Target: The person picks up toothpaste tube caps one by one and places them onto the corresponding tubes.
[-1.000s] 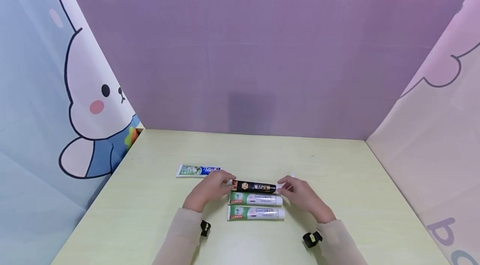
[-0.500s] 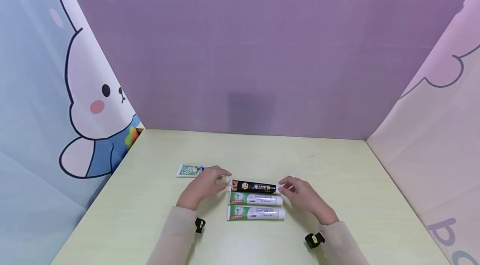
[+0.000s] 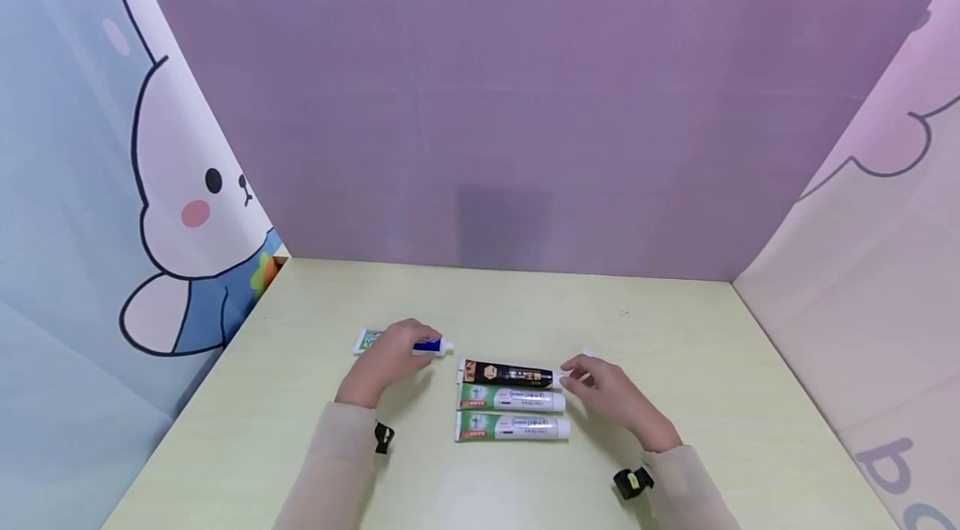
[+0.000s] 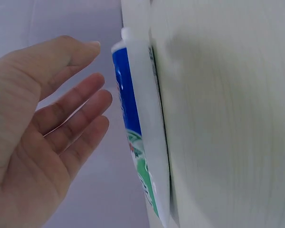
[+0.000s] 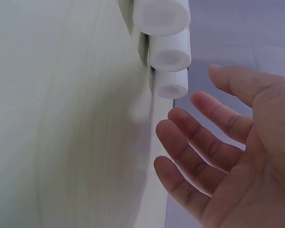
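Note:
A green, white and blue toothpaste tube (image 3: 427, 346) lies on the table at the left. Over its middle hovers my left hand (image 3: 387, 353), hiding part of it; in the left wrist view the loosely bent fingers (image 4: 88, 107) stand apart from the tube (image 4: 126, 90). A black toothpaste tube (image 3: 510, 374) heads a stacked row, above two green-and-white toothpaste tubes (image 3: 525, 399), all with white caps to the right. Beside the black tube's cap is my right hand (image 3: 611, 392), its fingers relaxed and holding nothing; in the right wrist view they are near the caps (image 5: 171, 84).
The pale wooden table (image 3: 300, 297) ends at a purple back wall (image 3: 480, 97). Printed cloth panels (image 3: 75, 222) stand at both sides. A small white thing (image 3: 588, 352), mostly hidden, shows behind the right hand.
My left hand has let go of the black tube's left end and moved left, over the blue-and-green tube. The right hand has shifted slightly right. The row of tubes stays in place.

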Tool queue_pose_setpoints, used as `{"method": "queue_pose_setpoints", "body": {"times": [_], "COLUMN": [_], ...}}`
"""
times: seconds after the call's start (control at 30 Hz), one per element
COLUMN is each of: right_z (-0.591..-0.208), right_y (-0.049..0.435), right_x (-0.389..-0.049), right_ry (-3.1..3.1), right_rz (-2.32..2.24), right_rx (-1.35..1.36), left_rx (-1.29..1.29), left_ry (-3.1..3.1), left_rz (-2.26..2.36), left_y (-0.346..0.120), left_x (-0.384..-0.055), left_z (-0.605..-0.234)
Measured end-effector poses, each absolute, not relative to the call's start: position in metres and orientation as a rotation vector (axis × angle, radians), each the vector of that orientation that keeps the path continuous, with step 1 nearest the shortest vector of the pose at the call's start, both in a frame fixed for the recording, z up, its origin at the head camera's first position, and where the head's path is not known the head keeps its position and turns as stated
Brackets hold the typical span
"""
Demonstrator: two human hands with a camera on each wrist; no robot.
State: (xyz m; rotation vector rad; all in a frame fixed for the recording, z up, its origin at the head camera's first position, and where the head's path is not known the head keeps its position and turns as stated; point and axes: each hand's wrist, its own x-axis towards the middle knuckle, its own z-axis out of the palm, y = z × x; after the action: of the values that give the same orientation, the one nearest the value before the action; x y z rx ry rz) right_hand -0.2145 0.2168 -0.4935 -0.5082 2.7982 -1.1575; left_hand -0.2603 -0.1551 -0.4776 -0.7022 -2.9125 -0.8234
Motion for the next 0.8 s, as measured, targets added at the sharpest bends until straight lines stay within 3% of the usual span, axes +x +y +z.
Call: {"method": "queue_pose_setpoints", "body": {"times": [0.8], "right_z": [-0.493], "right_y": [0.224], "right_x": [-0.212], "right_ry": [2.788], "right_rz": [-1.157], "right_rx": [-0.493], "left_rx": [-0.604], "left_ry": [-3.006], "left_rz": [-0.456], "left_y": [-0.173], "left_x": [-0.285], "left_z": [-0.495]}}
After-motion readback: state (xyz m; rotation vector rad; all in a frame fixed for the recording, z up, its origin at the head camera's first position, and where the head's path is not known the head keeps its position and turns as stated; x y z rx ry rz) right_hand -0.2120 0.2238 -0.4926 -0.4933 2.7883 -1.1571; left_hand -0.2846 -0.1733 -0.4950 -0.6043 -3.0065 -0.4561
